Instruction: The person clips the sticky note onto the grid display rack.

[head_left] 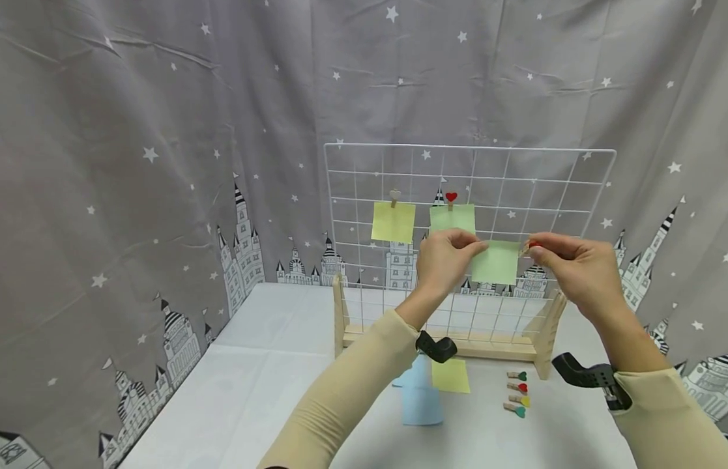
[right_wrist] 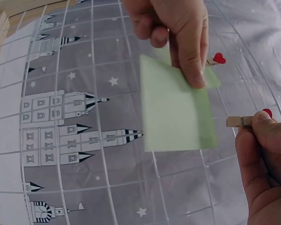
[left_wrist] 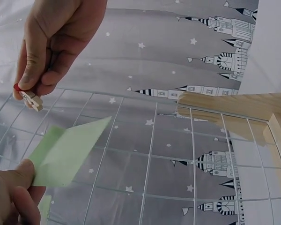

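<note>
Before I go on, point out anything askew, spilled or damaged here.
Nothing looks spilled or damaged. Only the blue notes seem slightly untidy: they lie overlapping and unevenly aligned on the table, whereas the clothespins nearby form a neat column.

The right hand (right_wrist: 264, 159) partly hides one red-heart wooden clip (right_wrist: 239, 122); in head view, near edge cuts the left beige fabric sleeve (head_left: 346, 391).

left hand (head_left: 442, 264): pinching | right hand (head_left: 583, 270): pinching | arms (head_left: 352, 384): stretched forward | hands: apart, roughly level
</note>
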Demonstrator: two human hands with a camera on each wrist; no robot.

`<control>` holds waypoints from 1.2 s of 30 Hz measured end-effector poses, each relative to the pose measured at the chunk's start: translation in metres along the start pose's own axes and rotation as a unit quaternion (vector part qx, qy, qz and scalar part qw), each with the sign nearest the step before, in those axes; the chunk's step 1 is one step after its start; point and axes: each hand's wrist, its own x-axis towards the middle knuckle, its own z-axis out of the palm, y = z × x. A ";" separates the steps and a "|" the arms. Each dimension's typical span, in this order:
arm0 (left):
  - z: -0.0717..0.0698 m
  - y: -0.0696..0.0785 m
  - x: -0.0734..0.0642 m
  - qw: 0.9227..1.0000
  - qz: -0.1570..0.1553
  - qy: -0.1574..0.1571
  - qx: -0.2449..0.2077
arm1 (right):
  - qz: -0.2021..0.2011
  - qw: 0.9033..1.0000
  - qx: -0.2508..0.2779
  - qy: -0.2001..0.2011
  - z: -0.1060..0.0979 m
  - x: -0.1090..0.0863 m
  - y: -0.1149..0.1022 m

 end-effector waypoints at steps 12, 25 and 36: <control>-0.003 0.012 0.002 0.998 -0.018 -0.012 -0.056 | 0.012 1.000 -0.010 0.003 -0.002 0.012 -0.009; 0.000 0.023 0.011 0.999 -0.022 -0.005 -0.038 | 0.013 0.999 -0.035 0.002 0.000 0.029 -0.017; 0.007 0.028 0.018 0.999 -0.039 0.000 -0.025 | 0.009 1.000 -0.025 0.006 -0.002 0.039 -0.015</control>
